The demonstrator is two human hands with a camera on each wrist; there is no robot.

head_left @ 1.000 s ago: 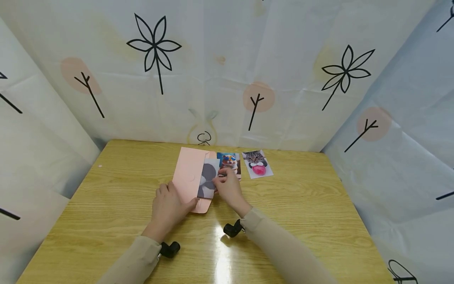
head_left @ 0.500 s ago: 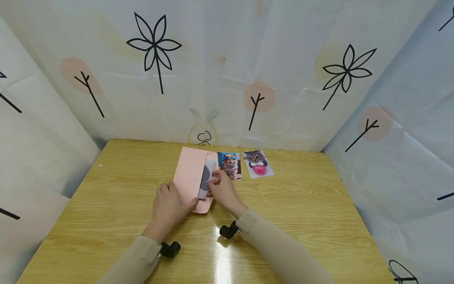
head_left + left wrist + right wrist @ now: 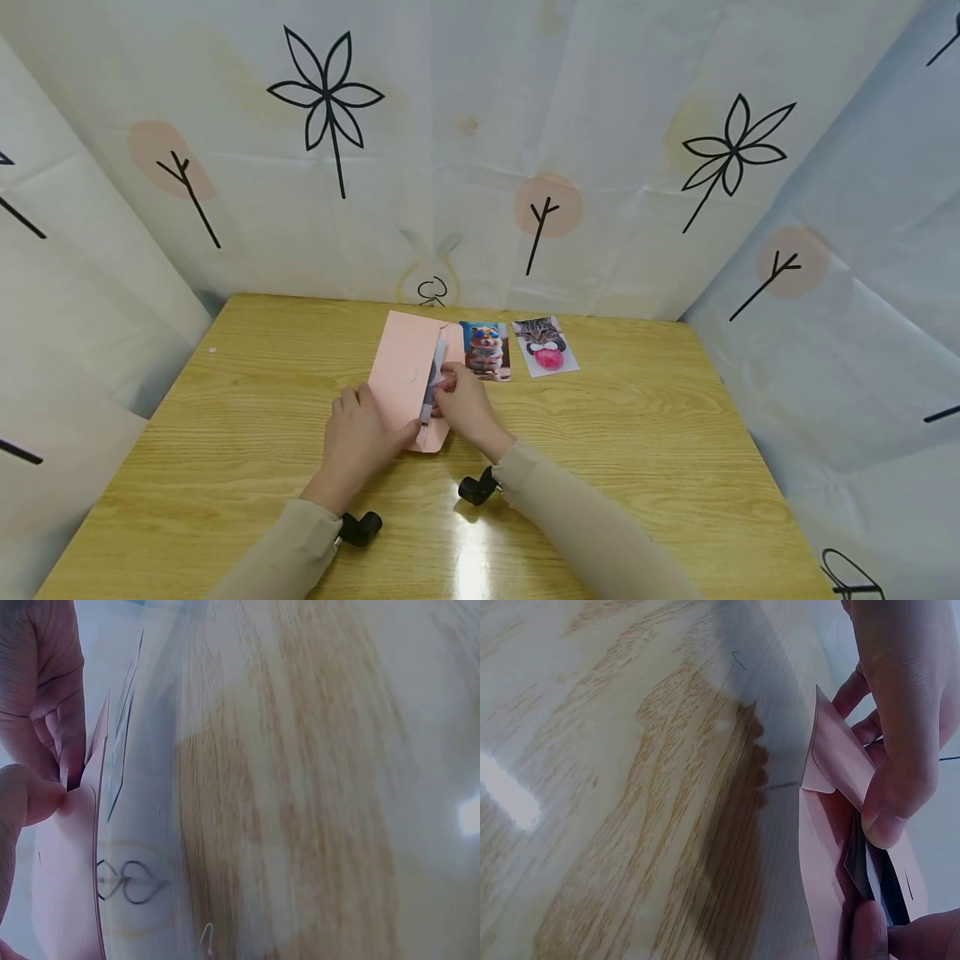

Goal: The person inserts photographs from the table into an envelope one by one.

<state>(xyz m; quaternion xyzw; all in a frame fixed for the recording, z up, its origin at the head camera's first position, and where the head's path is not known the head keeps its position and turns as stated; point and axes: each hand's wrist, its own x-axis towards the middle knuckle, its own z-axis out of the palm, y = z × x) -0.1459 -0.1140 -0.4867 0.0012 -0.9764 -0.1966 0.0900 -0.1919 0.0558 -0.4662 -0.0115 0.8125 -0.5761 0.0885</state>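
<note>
A pink envelope (image 3: 397,354) lies on the table with its opening and flap towards the right. My left hand (image 3: 358,437) grips its left and lower part, thumb over the front near the opening. Between thumb and fingers, my right hand (image 3: 467,408) pinches a grey-and-white picture card (image 3: 428,402) at that opening. Only a narrow strip of the card shows; the rest is inside the envelope. The right wrist view shows the right thumb (image 3: 889,825) over the card's edge, and the pink flap (image 3: 840,750) raised beside it.
Just right of the envelope lies a photo card of a hamster in sunglasses (image 3: 486,348). Further right is a photo card of a cat with a pink ball (image 3: 546,348). A printed white cloth (image 3: 480,150) hangs behind the wooden table (image 3: 637,433).
My right hand has moved left and pushed the grey-and-white card deeper into the envelope, so less of it shows. The left hand has stayed nearly in place; both other cards lie still.
</note>
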